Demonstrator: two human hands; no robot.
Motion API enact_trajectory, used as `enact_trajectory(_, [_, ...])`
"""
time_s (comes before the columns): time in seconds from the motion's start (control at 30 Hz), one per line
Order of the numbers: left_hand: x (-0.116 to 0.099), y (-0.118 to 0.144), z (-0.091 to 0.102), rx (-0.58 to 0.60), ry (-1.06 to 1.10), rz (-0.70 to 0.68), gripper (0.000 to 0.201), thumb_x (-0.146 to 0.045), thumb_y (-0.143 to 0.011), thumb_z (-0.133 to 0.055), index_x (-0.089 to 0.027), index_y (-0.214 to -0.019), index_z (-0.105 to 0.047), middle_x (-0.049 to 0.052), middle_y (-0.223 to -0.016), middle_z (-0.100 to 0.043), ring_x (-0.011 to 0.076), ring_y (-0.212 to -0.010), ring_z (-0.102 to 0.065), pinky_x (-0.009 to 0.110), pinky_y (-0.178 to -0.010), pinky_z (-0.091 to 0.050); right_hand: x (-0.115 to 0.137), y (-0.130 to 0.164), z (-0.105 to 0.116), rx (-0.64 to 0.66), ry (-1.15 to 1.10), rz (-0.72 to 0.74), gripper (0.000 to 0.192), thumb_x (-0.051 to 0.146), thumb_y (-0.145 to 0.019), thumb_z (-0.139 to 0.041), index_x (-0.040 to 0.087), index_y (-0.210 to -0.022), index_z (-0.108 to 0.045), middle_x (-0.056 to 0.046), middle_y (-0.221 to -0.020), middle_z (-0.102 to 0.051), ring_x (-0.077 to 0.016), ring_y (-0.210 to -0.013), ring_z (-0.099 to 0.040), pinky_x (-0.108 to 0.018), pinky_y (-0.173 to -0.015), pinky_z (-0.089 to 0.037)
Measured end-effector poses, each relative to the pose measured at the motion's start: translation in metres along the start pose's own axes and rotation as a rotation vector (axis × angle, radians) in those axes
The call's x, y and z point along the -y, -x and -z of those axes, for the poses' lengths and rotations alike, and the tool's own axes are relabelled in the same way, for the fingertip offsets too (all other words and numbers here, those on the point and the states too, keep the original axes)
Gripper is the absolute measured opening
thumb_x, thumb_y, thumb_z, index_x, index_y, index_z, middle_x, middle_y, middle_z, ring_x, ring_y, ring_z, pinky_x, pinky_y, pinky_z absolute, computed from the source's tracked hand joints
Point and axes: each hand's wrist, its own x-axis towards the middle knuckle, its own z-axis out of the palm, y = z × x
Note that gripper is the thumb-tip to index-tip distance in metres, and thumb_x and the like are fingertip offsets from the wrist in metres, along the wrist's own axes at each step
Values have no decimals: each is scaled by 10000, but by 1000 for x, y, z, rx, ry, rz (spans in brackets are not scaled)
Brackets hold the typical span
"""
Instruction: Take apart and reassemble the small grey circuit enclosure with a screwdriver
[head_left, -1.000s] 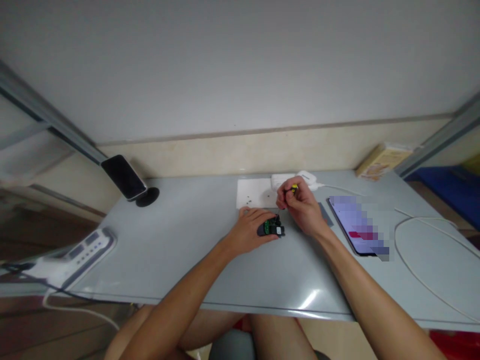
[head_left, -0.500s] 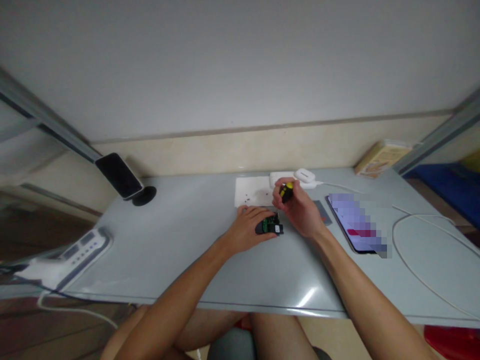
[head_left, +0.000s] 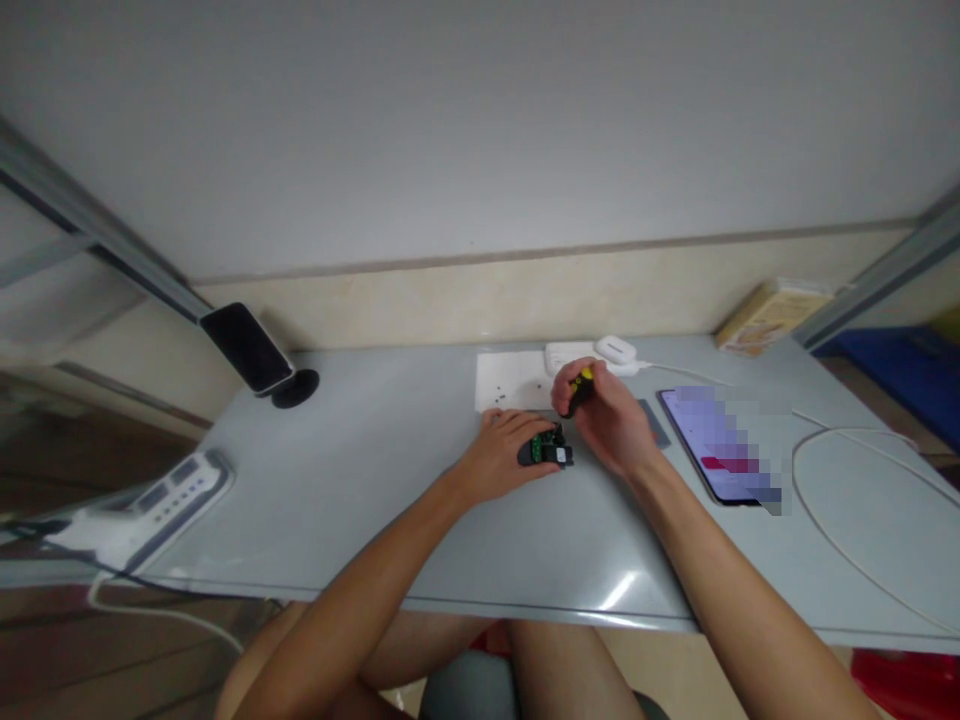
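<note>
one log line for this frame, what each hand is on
left hand: holds small black device with green board on table | right hand: grips yellow-black screwdriver above device | nearby: phone, white sheet

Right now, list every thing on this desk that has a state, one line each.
Small black device with green circuit board: opened up, board exposed, lying on the pale grey desk.
Left hand: pressed on the device.
Right hand: closed around the yellow-and-black screwdriver.
Screwdriver: tilted down toward the device.
Flat smartphone: screen lit.
Black phone on round stand: screen dark.
White cable: looped on the desk.
</note>
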Motion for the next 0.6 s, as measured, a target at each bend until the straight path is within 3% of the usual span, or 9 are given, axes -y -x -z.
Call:
enact_trajectory(0.07, [0, 0, 0, -2, -7, 0, 474, -560, -923, -667, -265, -1291, -615, 62, -1331, -676, 263, -1245, -583, 452, -1086, -332, 2, 1, 4, 20, -6, -17, 437, 656, -804, -703, 239, -842, -576, -53, -908, -621, -189, -698, -603, -348, -608, -482])
enact_trajectory(0.13, [0, 1, 0, -2, -10, 2, 456, -562, -918, -673, -264, -1260, -625, 62, -1336, -676, 264, -1248, -583, 455, -1083, -328, 1, 1, 7, 25, -34, -12, 441, 598, -754, -794, 254, -847, -535, -24, -900, -637, -166, -670, -600, -313, -584, -461])
enact_trajectory(0.23, [1, 1, -1, -17, 1, -10, 407, -548, -918, -681, -257, -1199, -635, 54, -1327, -685, 251, -1219, -601, 452, -1080, -314, -3, -1, 8, -14, -91, 42, 426, 517, -780, -820, 268, -824, -477, 78, -607, -457, -100, -484, -390, -234, -491, -313])
enact_trajectory(0.33, [2, 1, -1, -38, 7, -25, 373, -526, -920, -690, -247, -1162, -636, 44, -1305, -696, 242, -1201, -610, 444, -1073, -309, -4, -3, 5, -41, -122, 38, 396, 647, -844, -693, 279, -889, -554, 88, -550, -330, -107, -463, -262, -243, -468, -254])
enact_trajectory(0.43, [0, 1, -1, -25, -1, -10, 362, -512, -911, -708, -251, -1152, -636, 31, -1306, -695, 237, -1206, -606, 434, -1060, -318, 1, -2, 3, -31, -168, -34, 409, 663, -897, -601, 255, -899, -638, 44, -586, -405, -125, -507, -338, -271, -496, -315])
enact_trajectory(0.6, [-2, 1, 1, -10, -13, 22, 357, -510, -910, -708, -262, -1157, -638, 40, -1345, -677, 248, -1232, -594, 438, -1066, -322, 5, 2, 6, 7, -219, -57, 335, 525, -832, -753, 218, -734, -661, 3, -661, -493, -127, -597, -462, -270, -551, -372])
